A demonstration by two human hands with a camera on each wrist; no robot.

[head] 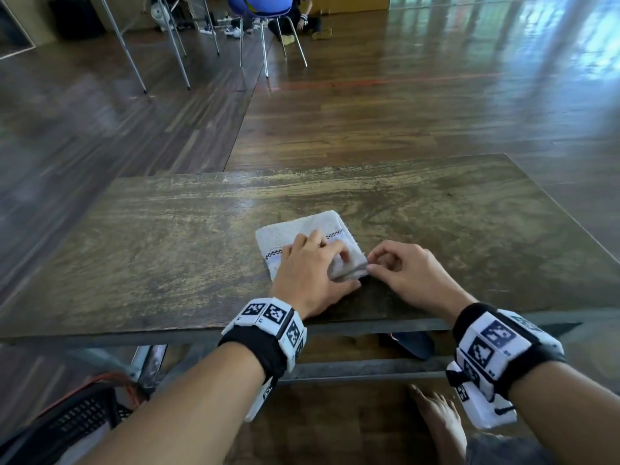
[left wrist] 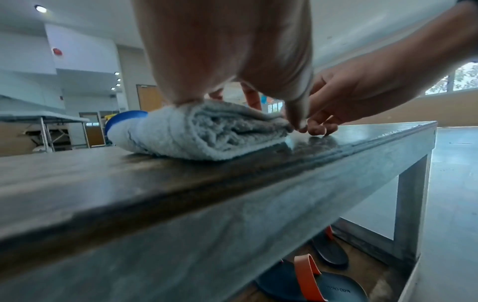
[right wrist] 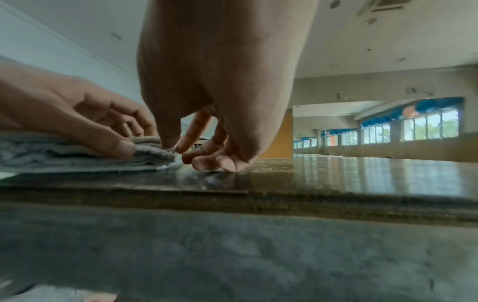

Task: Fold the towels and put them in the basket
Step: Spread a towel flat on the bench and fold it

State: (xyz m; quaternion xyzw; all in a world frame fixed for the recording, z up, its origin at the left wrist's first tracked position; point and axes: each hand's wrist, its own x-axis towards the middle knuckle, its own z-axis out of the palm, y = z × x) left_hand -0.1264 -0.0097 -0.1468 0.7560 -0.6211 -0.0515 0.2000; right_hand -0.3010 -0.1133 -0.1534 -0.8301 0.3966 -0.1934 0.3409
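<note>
Head view: a folded, pale grey terry towel [head: 295, 234] with a thin checked band lies on the worn brown wooden counter [head: 167, 250], near its front edge and a little right of the middle. The left hand [head: 310, 268] rests on top of the towel's near half, fingers spread and bent down onto the cloth, thumb lying along the near edge. The right hand [head: 407, 271] sits just beside the towel's right near corner, its thumb and forefinger closed on that corner in a pinch, the other fingers curled. Both wrists carry black bands with white blocks printed in black square patterns. A black slatted plastic basket [head: 80, 417] stands on the floor at the lower left, below the counter's edge and well apart from the towel. A blue chair [head: 258, 8] on thin metal legs stands far back on the wooden floor.

Left wrist view: the left hand [left wrist: 227, 53] presses down on the towel [left wrist: 201, 132], which shows several stacked layers at its near side. The right hand [left wrist: 362, 92] meets the towel's corner at the right. Dark sandals with orange straps [left wrist: 308, 280] lie on the floor under the counter [left wrist: 181, 204].

Right wrist view: the right hand [right wrist: 214, 81] pinches the layered corner of the towel [right wrist: 77, 155], its lower fingertips touching the counter [right wrist: 336, 175]. The left hand [right wrist: 72, 110] lies over the towel, thumb against its edge.
</note>
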